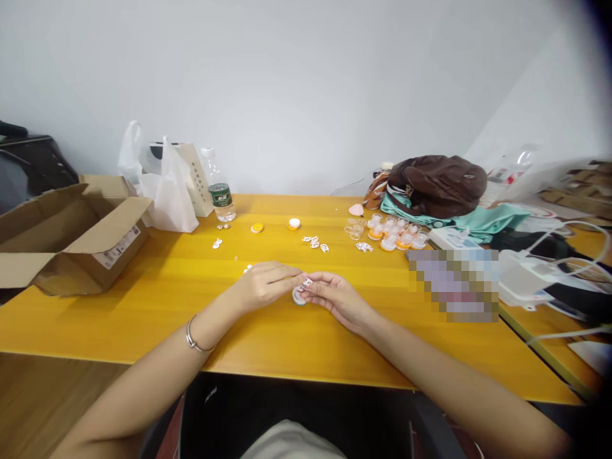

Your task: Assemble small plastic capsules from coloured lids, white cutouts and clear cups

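Note:
My left hand [268, 285], with a metal bangle on the wrist, reaches in over the middle of the table. Its fingers are closed together, and their tips meet those of my right hand [340, 298]. Between the fingertips is a small white piece with dark markings [307, 282], which my right thumb and forefinger pinch. Just under it a round white disc with a bluish rim [299, 296] shows, partly hidden by my fingers; whether it is held or lies on the table I cannot tell. Similar white patterned pieces [314, 242] lie beyond my hands.
Orange and clear round cases [389, 231] cluster at the right, near clear rings [354, 228]. A yellow disc [257, 227] and a white-topped round case [293, 224] lie further back. A water bottle [221, 191], cardboard box [90, 242], brown bag [437, 185] and white chargers [523, 274] flank the area.

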`<state>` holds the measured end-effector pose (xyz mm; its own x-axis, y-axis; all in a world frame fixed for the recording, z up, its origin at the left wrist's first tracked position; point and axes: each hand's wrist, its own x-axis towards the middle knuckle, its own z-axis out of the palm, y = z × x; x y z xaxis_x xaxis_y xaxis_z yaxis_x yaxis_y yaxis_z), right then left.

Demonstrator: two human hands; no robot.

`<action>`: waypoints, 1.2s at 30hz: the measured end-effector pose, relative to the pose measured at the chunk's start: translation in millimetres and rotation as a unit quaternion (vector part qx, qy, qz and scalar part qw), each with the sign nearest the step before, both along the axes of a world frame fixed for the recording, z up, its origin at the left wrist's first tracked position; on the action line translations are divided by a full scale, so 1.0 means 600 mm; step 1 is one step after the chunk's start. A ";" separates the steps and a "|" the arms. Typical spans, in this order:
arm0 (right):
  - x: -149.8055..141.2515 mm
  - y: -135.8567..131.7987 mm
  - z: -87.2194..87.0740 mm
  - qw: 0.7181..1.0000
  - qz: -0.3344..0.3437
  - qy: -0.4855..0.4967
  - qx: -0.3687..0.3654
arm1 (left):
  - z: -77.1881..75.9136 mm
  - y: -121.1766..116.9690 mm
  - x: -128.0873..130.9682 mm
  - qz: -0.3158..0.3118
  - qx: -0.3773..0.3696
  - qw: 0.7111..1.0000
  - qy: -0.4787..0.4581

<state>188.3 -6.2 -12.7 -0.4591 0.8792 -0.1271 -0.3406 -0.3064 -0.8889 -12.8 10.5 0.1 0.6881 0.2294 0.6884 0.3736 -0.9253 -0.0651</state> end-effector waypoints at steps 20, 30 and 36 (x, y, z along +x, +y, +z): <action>0.004 0.004 -0.001 0.999 -0.022 -0.014 0.020 | 0.024 -0.008 -0.006 -0.021 -0.133 0.991 0.015; 0.001 0.004 -0.003 0.997 -0.038 -0.026 0.056 | 0.033 -0.011 0.004 -0.022 -0.218 0.976 -0.002; -0.001 0.002 -0.003 0.993 -0.044 -0.052 0.094 | 0.035 -0.010 0.003 -0.010 -0.183 0.983 0.017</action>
